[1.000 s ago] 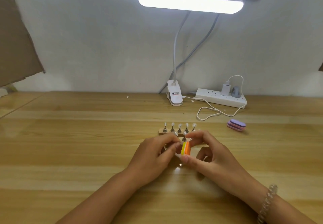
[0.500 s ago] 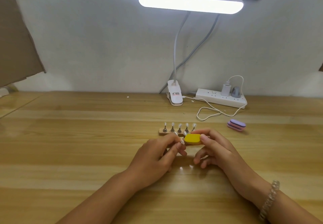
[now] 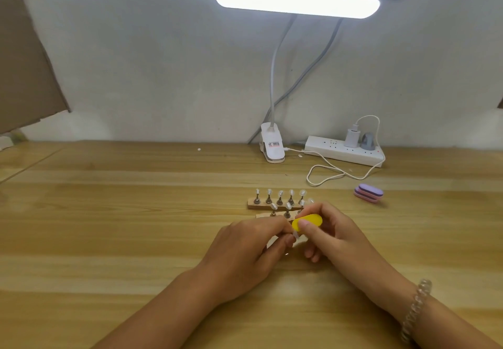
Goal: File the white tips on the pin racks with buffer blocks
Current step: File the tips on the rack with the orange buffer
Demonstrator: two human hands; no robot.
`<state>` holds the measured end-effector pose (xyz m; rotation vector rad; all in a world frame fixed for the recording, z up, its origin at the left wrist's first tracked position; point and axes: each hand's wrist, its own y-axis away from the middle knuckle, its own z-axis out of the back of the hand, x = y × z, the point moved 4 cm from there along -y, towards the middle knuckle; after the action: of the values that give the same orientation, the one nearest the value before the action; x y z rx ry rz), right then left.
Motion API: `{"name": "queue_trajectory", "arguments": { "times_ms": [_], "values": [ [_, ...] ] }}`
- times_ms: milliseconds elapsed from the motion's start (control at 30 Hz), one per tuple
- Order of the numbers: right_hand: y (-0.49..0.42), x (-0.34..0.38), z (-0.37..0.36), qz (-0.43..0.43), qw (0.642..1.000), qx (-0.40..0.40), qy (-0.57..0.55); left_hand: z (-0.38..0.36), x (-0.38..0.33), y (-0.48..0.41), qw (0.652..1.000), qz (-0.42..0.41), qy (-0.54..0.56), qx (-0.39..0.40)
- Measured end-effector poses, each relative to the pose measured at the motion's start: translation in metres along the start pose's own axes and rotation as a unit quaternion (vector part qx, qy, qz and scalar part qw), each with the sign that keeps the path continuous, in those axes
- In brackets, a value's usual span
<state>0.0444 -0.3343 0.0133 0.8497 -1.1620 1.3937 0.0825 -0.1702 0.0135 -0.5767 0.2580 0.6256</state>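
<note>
Since half a second ago the yellow buffer block [image 3: 310, 220] is sitting a little nearer and more tilted, with the thumb of the right hand [image 3: 340, 237] now lying across its yellow face. The near pin rack [image 3: 262, 215] is now showing past the left hand [image 3: 250, 253], where it was covered before.

Nearest, both forearms are being cut off by the bottom edge, coming in from six and five o'clock, and a clear bead bracelet [image 3: 416, 307] is circling the right wrist. The left hand is lying knuckles up with its fingers curled inward, pinching a small white tip [image 3: 295, 235] where the two hands meet. Whether that tip is sitting on a pin is being hidden by the fingers. The right hand is gripping the block between thumb and forefinger, with the block's lower edge right at the tip, though the contact itself is too small to make out.

The right end of the near rack is hiding behind the hands, and only two of its tipped pins are showing clearly. Just beyond it, at twelve o'clock, the far pin rack [image 3: 258, 204] is standing in full view with five tipped pins. At two o'clock from the hands, well apart, the purple buffer blocks [image 3: 368, 192] are lying stacked on the wooden table [image 3: 136, 226]. Farther back, the lamp clip [image 3: 273, 148] is sitting at twelve and the power strip [image 3: 334, 151] at one, while the lit lamp bar [image 3: 296, 1] is glaring white.
</note>
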Motion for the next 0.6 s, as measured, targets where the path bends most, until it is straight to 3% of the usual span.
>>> {"name": "queue_trajectory", "arguments": {
  "times_ms": [267,467,600],
  "values": [
    [0.003,0.003,0.0,0.015,1.0,-0.014,-0.007,0.001,0.002,-0.001,0.999,0.031,0.013,0.0],
    [0.011,0.016,-0.008,0.133,0.983,-0.024,0.126,0.0,0.006,-0.002,0.998,0.053,0.039,0.0],
    [0.015,0.021,-0.011,0.174,0.972,-0.016,0.156,0.0,0.01,-0.003,0.995,0.069,0.074,-0.024]
  ]
}}
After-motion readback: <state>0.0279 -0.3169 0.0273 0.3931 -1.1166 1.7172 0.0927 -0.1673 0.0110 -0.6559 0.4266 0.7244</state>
